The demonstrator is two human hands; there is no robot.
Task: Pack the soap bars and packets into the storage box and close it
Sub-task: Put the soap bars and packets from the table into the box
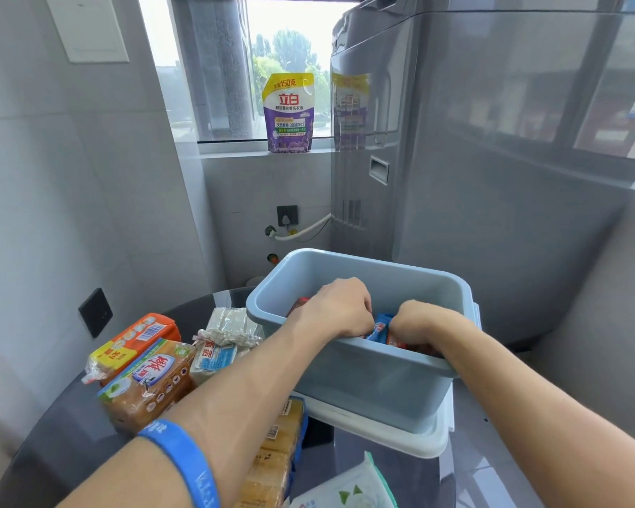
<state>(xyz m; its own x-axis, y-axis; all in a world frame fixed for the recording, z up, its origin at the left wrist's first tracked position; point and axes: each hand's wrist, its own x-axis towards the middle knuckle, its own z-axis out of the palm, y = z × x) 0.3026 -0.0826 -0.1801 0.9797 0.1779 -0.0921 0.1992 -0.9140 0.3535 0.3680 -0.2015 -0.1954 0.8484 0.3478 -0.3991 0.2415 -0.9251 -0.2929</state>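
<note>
On the dark table [70, 445], the blue box [363, 379] holds packets [380, 326]; both hands' grips hidden, cannot tell.

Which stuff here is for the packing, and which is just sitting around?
For the job: storage box, blue packet in both hands, soap bar packs, white lid beneath the box.
Just there: detergent pouch on the sill, washing machine, wall socket.

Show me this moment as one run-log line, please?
stage: packing | left hand: in storage box, grip on blue packet | right hand: in box, grip on packets | soap bars: outside on table | lid: off
</note>
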